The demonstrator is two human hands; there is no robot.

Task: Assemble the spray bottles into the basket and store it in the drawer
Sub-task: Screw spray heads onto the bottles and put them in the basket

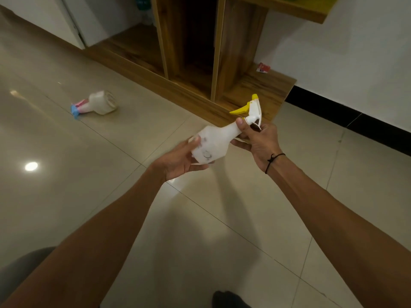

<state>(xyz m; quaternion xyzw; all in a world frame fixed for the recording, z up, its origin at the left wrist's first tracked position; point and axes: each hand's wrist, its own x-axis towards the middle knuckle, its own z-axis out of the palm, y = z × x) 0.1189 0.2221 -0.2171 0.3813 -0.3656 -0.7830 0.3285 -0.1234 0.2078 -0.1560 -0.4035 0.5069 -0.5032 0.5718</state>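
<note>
- Currently, a translucent white plastic spray bottle (211,143) is held in the air at the centre of the frame, tilted, base toward lower left, neck toward upper right.
- Left hand (178,162): palm up under the bottle's base, fingers loosely curved around the lower body, thumb on the side. Reads as a cradle that steadies the body, not a tight clamp.
- Right hand (255,138): fingers and thumb wrapped around the neck, just below the white spray head with yellow trigger and nozzle tip (251,107). Judgement: this split grip, one hand on the body and one at the collar, suits twisting the head onto the bottle; whether the thread is fully seated cannot be told.
- Spray head points to the upper right, above the right hand, clear of both palms.
- Second bottle, translucent white with a pink and blue spray head (97,105), lies on its side on the glossy beige tiled floor (89,196), in the left middle of the frame, well apart from both hands.
- Wooden open-shelf cabinet (189,52) stands at top centre, beyond the held bottle. No basket or drawer is visible.
- Small red and white packet (263,68) lies on the cabinet's base board, upper right.
- Judgement: task is early; one bottle in hand, one on the floor.
</note>
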